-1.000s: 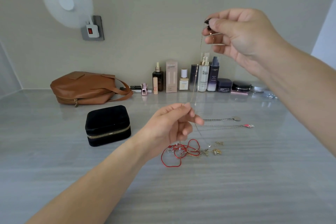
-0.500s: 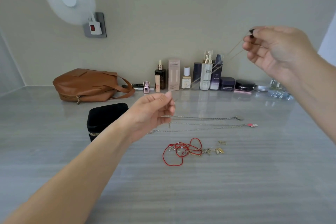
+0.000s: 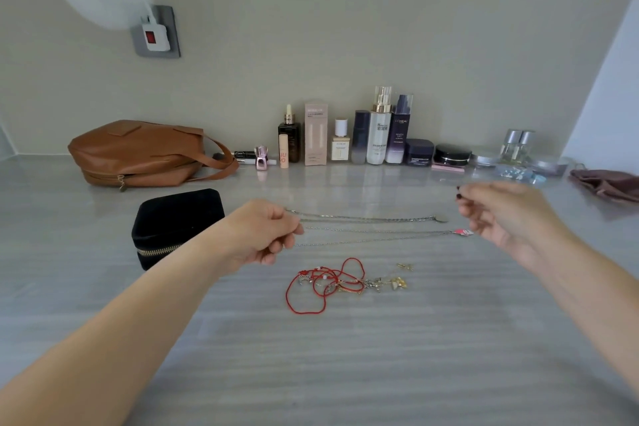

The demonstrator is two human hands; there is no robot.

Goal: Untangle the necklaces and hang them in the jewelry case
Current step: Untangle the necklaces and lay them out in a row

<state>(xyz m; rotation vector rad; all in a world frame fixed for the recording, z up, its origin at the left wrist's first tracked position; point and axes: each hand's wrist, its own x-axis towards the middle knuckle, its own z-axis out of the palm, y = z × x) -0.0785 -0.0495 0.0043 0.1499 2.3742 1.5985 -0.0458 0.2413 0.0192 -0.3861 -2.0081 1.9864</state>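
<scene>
Head view: the silver necklaces [image 3: 366, 220] are laid on the table [image 3: 380, 356] with their long axis running left to right, spanning the gap between the hands. Their left ends are pinched in the curled fingers of the left hand [image 3: 266, 232]. The pendant ends lie just beside the right hand [image 3: 501, 214] — blurred, so whether anything is held cannot be told. The zipped jewelry case [image 3: 176, 218] is nearer the left hand — just beside it.
</scene>
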